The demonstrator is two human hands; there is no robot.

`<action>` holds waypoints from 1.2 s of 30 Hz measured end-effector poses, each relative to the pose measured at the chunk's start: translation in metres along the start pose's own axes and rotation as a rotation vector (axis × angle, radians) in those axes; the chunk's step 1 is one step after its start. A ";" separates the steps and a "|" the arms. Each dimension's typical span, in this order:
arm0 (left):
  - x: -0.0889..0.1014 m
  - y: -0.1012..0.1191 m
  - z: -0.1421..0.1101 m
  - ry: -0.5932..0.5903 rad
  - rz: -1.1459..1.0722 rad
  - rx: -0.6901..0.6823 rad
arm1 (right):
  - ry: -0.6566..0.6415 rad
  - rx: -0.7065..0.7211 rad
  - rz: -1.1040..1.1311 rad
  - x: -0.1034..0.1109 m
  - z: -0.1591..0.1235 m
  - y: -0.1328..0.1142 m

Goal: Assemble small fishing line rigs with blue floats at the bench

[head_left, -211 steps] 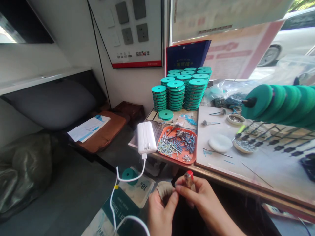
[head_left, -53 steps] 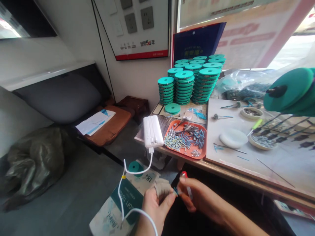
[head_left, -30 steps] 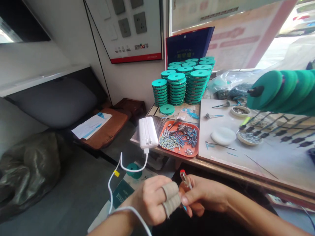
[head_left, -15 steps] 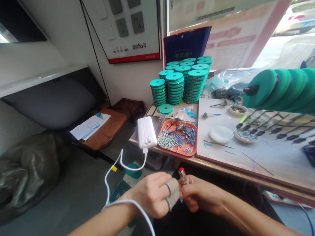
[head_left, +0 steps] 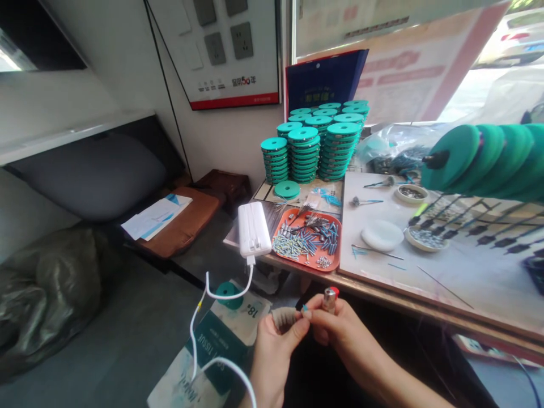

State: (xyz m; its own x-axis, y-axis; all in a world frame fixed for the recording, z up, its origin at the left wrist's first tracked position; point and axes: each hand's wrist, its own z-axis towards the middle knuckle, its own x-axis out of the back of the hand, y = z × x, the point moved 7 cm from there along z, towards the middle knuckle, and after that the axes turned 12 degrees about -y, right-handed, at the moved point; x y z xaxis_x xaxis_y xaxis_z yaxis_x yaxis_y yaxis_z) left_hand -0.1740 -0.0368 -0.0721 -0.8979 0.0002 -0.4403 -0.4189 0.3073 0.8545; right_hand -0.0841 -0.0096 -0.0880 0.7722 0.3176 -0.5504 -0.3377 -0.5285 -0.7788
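Note:
In front of the bench edge, my left hand (head_left: 278, 345) and my right hand (head_left: 334, 323) meet at the fingertips. Beige wraps (head_left: 284, 318) cover fingers of the left hand, its thumb pressed against them. A tiny blue piece (head_left: 305, 308) shows where the fingertips of both hands pinch together; most of it is hidden. Within the curled right fingers is a lighter (head_left: 329, 300), its metal top and red button facing up. Just beyond the hands, an orange tray (head_left: 312, 265) holds small metal pins, blue pieces and wire bristles.
A white power bank (head_left: 254, 229) lies left of the tray, its white cable (head_left: 207, 293) hanging near my left arm. Green discs (head_left: 302, 153) stand in tall stacks behind. On the right are a white round lump (head_left: 382, 235), small dishes and a rack of green wheels (head_left: 454, 156).
My left hand has turned from back-up to thumb-up and lies lower, uncovering a tissue pack below. The lighter has tipped toward me in my right hand.

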 end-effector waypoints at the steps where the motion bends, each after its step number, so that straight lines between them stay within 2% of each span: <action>1: 0.001 -0.002 0.000 0.019 -0.021 -0.004 | 0.002 0.008 0.017 -0.001 0.000 0.001; 4: 0.004 -0.010 0.001 0.035 -0.074 -0.005 | 0.006 0.018 0.120 -0.002 -0.001 0.008; 9: -0.004 -0.015 0.003 -0.014 -0.144 -0.014 | -0.013 -0.003 0.303 -0.006 0.001 0.017; 12: -0.006 -0.013 0.002 -0.013 -0.143 -0.046 | -0.037 -0.038 0.353 -0.008 0.002 0.020; 17: -0.001 -0.012 0.001 0.052 -0.108 -0.093 | -0.080 -0.092 0.354 -0.009 0.003 0.021; 19: 0.000 -0.012 0.002 0.058 -0.088 -0.112 | -0.068 -0.074 0.317 -0.007 0.003 0.020; 22: 0.003 -0.014 0.003 0.074 -0.091 -0.150 | 0.011 0.008 0.138 0.000 0.003 0.011; 26: 0.013 -0.020 0.002 0.178 -0.132 -0.171 | 0.100 0.100 -0.070 0.003 0.000 -0.003; 31: 0.014 -0.021 0.001 0.220 -0.121 -0.171 | 0.097 0.153 -0.132 -0.003 -0.002 -0.013; 36: 0.016 -0.023 0.000 0.240 -0.138 -0.185 | 0.130 0.165 -0.092 -0.002 -0.003 -0.014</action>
State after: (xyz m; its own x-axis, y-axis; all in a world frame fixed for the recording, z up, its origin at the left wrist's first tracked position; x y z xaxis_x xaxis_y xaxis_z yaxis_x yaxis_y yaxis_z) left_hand -0.1788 -0.0443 -0.0987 -0.8277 -0.2607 -0.4969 -0.5370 0.1110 0.8363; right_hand -0.0790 -0.0055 -0.0751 0.8631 0.2491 -0.4394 -0.3376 -0.3624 -0.8687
